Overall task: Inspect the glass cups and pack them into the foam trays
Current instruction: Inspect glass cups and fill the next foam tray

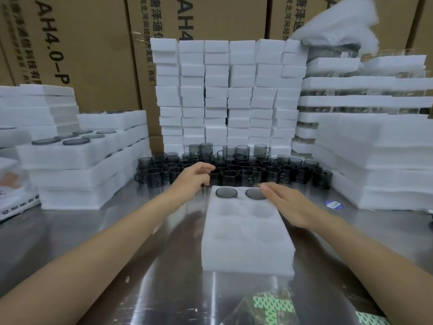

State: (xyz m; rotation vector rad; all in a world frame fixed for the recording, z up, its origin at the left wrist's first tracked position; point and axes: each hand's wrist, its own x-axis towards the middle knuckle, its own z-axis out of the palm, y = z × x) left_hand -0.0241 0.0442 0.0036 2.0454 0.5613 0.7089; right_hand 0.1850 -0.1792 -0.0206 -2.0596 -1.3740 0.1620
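Your forearms stretch out over a reflective steel table (93, 231), where clear plastic wrap with green-and-white printing (271, 306) lies nearest you, between your elbows. Your right hand (288, 205) lies flat with fingers straight and relaxed, holding nothing, its fingertips resting at the rim of a dark glass cup (255, 194) seated in the far right pocket of the foam tray (248, 249) between your hands. A second cup (226, 193) sits in the far left pocket just beside it; the four nearer pockets hold nothing. Your left hand (192, 178) reaches past the tray's far left corner, fingers loosely extended and gripping nothing, hovering over a crowd of smoked-glass cups (234, 170) massed just beyond both hands. A few handled mugs (236, 151) stand on top of that crowd. Left of your left hand, packed foam trays (77, 158) are stacked with cup bottoms showing in the top one. Beyond your right hand, more foam trays (375, 160) are piled. Behind the cups rises a wall of white foam blocks (227, 95), backed by printed cardboard cartons (82, 48).
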